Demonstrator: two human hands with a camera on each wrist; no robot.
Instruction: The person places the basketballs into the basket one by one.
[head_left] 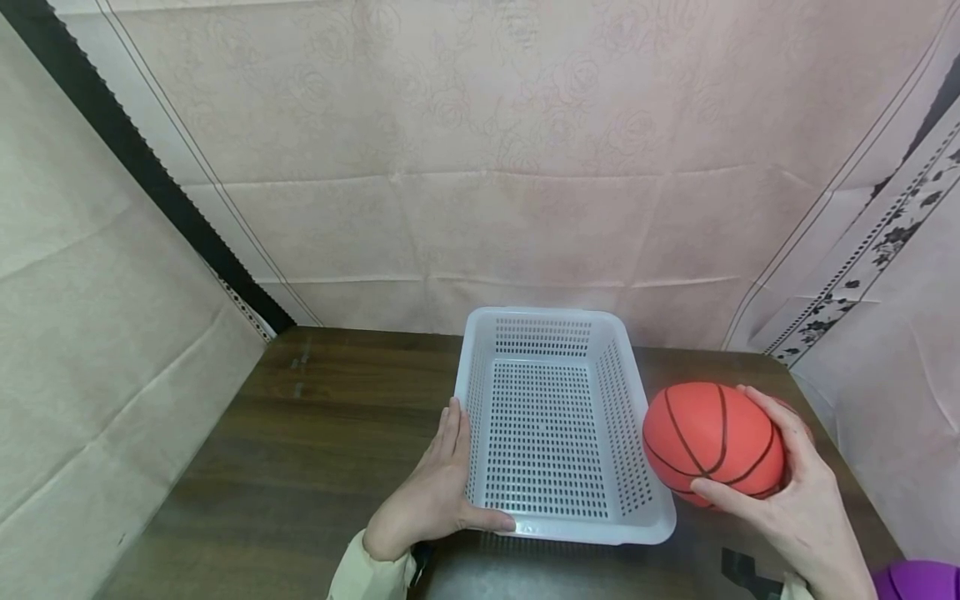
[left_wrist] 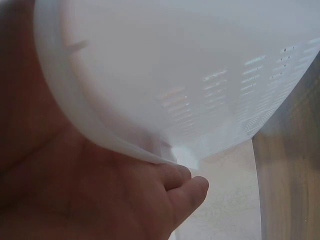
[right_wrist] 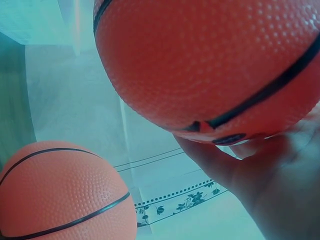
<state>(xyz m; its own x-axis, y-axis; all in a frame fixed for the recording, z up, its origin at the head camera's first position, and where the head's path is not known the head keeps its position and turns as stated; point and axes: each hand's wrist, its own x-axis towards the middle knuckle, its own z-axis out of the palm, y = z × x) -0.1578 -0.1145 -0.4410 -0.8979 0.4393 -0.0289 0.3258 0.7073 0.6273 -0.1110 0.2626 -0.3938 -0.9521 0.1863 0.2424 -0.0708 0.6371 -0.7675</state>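
Observation:
A white perforated plastic basket point(head_left: 566, 530) stands on the dark wooden table. My left hand point(head_left: 427, 500) rests at its near left corner, fingers straight along the left rim and thumb laid over the near rim. In the left wrist view the fingers point(left_wrist: 187, 195) lie against the outside of the basket point(left_wrist: 135, 65). Just right of the basket, my right hand point(head_left: 806, 492) grips an orange toy basketball point(head_left: 705, 433) with black lines, thumb on the near side and fingers over the far side. A second such basketball point(right_wrist: 65, 195) shows in the right wrist view, apart from the hand.
A purple rounded object point(head_left: 918, 579) sits at the lower right corner. Black tape point(head_left: 738, 567) sticks to the table near the right hand. Pale cloth point(head_left: 525, 225) hangs behind the table point(head_left: 300, 467) and on both sides.

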